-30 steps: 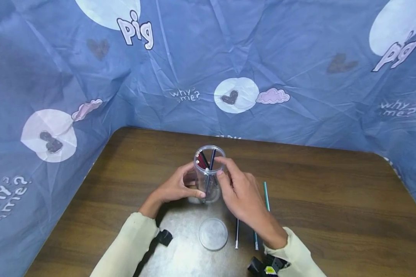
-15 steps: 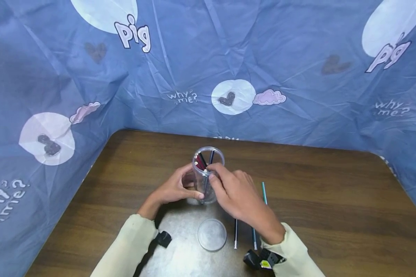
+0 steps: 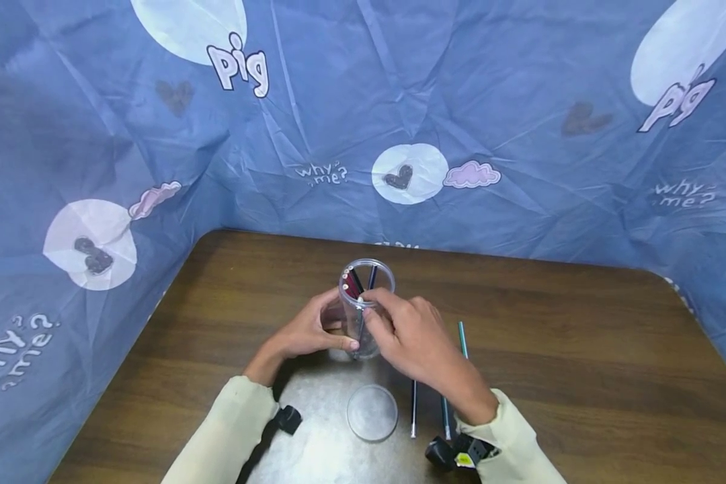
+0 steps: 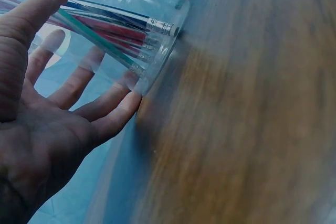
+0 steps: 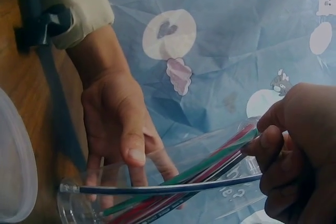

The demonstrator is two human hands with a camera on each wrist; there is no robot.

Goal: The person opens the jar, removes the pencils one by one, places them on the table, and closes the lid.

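Observation:
A clear plastic jar [image 3: 368,346] stands upright on the table, with several pencils inside leaning to its left. My left hand [image 3: 305,329] holds the jar low from the left, thumb in front and fingers behind its wall. At the rim, my right hand [image 3: 414,336] pinches the tip of a green pencil [image 5: 220,157] between thumb and forefinger, as the right wrist view shows. A dark blue pencil [image 5: 173,188] leans apart from the red and black ones. Eraser ends rest at the jar's base, seen in the left wrist view.
A round clear lid [image 3: 372,413] lies flat in front of the jar. Beside it a dark pencil [image 3: 414,413] lies partly under my right forearm, along with teal pencils [image 3: 462,339]. A blue printed cloth [image 3: 314,121] hangs behind the wooden table [image 3: 581,349].
My right hand has moved left along the rim, from its right side to the pencil tips at the front. The left hand and the jar stay in place.

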